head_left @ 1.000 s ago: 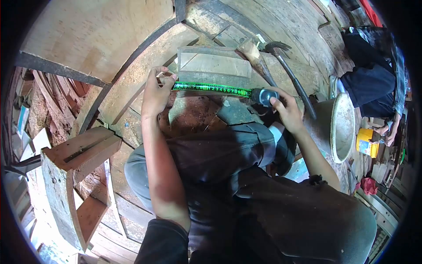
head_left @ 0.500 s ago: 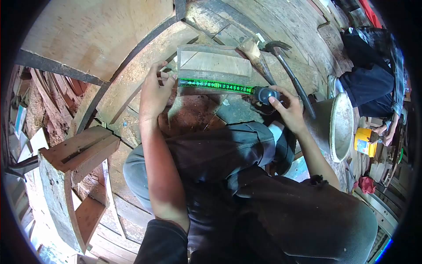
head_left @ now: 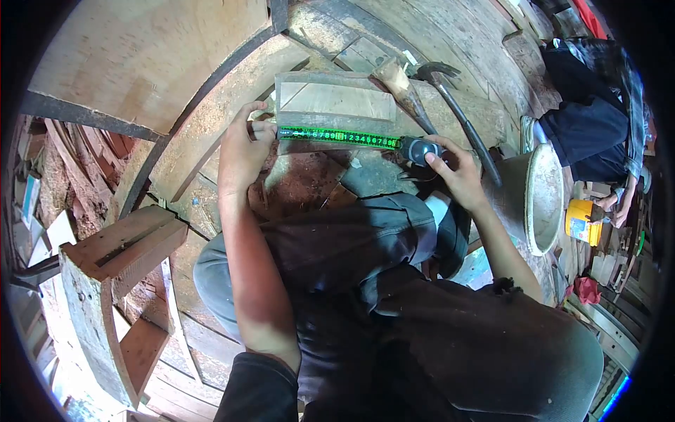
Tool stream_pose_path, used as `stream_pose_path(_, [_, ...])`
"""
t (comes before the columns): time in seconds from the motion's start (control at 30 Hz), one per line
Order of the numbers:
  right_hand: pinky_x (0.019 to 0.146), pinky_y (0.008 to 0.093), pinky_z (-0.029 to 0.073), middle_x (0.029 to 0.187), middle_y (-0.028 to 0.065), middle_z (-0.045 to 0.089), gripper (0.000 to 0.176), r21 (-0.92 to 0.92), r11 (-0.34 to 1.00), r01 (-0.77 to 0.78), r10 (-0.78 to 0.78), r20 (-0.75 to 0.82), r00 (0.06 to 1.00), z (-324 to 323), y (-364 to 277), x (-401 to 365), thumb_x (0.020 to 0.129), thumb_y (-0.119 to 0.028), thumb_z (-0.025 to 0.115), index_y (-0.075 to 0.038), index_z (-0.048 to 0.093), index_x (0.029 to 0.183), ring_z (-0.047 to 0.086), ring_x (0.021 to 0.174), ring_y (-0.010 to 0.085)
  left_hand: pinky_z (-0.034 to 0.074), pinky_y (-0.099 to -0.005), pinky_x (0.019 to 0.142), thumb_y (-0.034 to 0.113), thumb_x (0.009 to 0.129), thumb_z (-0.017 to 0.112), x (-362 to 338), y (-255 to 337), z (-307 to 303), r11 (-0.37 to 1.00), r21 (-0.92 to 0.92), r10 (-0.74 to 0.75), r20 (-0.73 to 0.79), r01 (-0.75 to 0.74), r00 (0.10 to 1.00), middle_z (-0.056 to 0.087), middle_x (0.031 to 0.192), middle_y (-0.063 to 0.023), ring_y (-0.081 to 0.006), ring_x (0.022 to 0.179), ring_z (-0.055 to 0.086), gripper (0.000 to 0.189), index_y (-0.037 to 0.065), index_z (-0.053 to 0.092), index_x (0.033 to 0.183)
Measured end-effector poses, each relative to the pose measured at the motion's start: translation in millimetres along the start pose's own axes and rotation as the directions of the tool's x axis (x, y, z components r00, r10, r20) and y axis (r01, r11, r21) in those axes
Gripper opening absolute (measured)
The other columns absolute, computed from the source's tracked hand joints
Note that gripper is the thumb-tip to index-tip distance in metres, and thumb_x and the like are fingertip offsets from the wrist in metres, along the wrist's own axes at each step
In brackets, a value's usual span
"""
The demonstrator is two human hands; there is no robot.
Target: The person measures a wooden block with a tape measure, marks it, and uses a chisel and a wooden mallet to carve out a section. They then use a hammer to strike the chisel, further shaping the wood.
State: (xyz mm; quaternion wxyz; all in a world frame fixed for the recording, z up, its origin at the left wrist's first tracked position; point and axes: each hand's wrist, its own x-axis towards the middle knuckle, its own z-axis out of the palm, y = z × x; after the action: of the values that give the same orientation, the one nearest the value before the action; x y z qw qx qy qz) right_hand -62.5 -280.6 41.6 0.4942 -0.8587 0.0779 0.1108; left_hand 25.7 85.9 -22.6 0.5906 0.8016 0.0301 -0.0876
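A green measuring tape [head_left: 337,136] lies stretched along the near edge of a flat wooden board [head_left: 336,103]. My left hand [head_left: 240,151] pinches the tape's free end at the board's left corner. My right hand [head_left: 458,174] grips the tape's dark case [head_left: 418,150] at the board's right end. I am crouched, and my knees in dark trousers fill the lower middle of the view.
A hammer [head_left: 453,105] and a wooden-handled tool [head_left: 406,90] lie just beyond the board. A grey bucket [head_left: 540,200] stands to the right, near a yellow can [head_left: 581,221] and a seated person [head_left: 590,119]. A wooden block [head_left: 116,246] sits at left. Curved planks surround me.
The tape has moved slightly up against the board's edge, and both hands shifted with it. My left fingers have closed more tightly on the tape's end.
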Motion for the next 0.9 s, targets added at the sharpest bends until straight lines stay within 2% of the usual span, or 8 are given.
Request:
stream_pose_path(0.13, [0.079,0.025,0.048,0.098,0.0049,0.065,0.044,-0.002,0.999,-0.042,0.042,0.024,0.999,-1.2,0.2,-0.6,0.091,-0.027,0.072,-0.001,0.061,0.124,0.059,0.087,0.01,0.052,-0.0279,0.072,0.002,0.084,0.066,-1.5,9.6,-2.1,1.0,0.004,-0.009,0.01,0.009,1.0,0.07,0.083,-0.0075,-0.0111,0.075,0.065,0.04,0.003,0.058,0.123])
stream_pose_path(0.23, [0.081,0.0256,0.048,0.099,0.0056,0.066,0.044,0.024,0.999,-0.028,0.028,0.015,1.0,0.5,-0.1,-1.1,0.091,-0.027,0.071,-0.001,0.06,0.124,0.059,0.089,0.0109,0.052,-0.0276,0.072,0.004,0.085,0.066,-4.0,16.8,-0.9,0.999,0.036,-0.018,0.005,0.018,1.0,0.07,0.082,-0.0067,-0.0107,0.075,0.065,0.038,0.004,0.059,0.122])
stream_pose_path(0.33, [0.082,0.0266,0.048,0.101,0.0064,0.066,0.043,0.001,1.0,-0.019,0.019,0.024,1.0,0.2,-0.4,-1.0,0.091,-0.026,0.071,-0.001,0.06,0.125,0.059,0.089,0.0114,0.052,-0.0287,0.073,0.006,0.087,0.066,-3.2,12.7,1.0,1.0,-0.006,-0.009,0.0,0.009,1.0,0.069,0.083,-0.0069,-0.0119,0.077,0.066,0.037,0.004,0.059,0.123])
stream_pose_path(0.5, [0.083,0.027,0.048,0.102,0.0068,0.066,0.043,-0.003,1.0,-0.015,0.015,0.029,0.999,1.6,-1.1,-1.3,0.091,-0.025,0.071,0.0,0.06,0.125,0.06,0.091,0.0117,0.052,-0.0306,0.073,0.008,0.089,0.065,-1.8,14.2,2.9,0.999,-0.016,-0.031,-0.019,0.031,0.999,0.068,0.091,-0.0086,-0.0144,0.08,0.065,0.036,0.004,0.058,0.124])
stream_pose_path(0.67, [0.084,0.0271,0.048,0.103,0.0071,0.066,0.044,-0.022,1.0,-0.02,0.021,0.032,0.999,0.5,-1.9,-1.6,0.091,-0.025,0.071,0.0,0.06,0.126,0.06,0.093,0.0122,0.051,-0.0291,0.073,0.008,0.089,0.065,-2.5,16.6,3.2,0.999,-0.027,-0.041,-0.01,0.041,0.999,0.067,0.091,-0.0079,-0.0129,0.079,0.063,0.035,0.005,0.058,0.124])
stream_pose_path(0.73, [0.085,0.0275,0.048,0.105,0.008,0.066,0.045,0.027,0.998,-0.062,0.061,0.055,0.997,0.7,-7.1,-2.5,0.091,-0.025,0.071,0.001,0.059,0.126,0.06,0.094,0.013,0.051,-0.0287,0.073,0.007,0.089,0.066,-3.9,17.1,2.8,0.999,-0.029,-0.042,-0.008,0.041,0.999,0.066,0.091,-0.0074,-0.0124,0.079,0.063,0.036,0.006,0.058,0.124])
stream_pose_path(0.9, [0.086,0.028,0.048,0.106,0.0089,0.066,0.046,0.012,0.999,-0.038,0.037,0.051,0.998,0.0,-1.7,-1.5,0.092,-0.027,0.07,0.002,0.059,0.127,0.061,0.095,0.0135,0.051,-0.028,0.073,0.007,0.088,0.068,-5.2,14.8,0.6,0.999,-0.037,-0.005,0.01,0.006,1.0,0.064,0.094,-0.006,-0.0125,0.079,0.062,0.037,0.007,0.058,0.124])
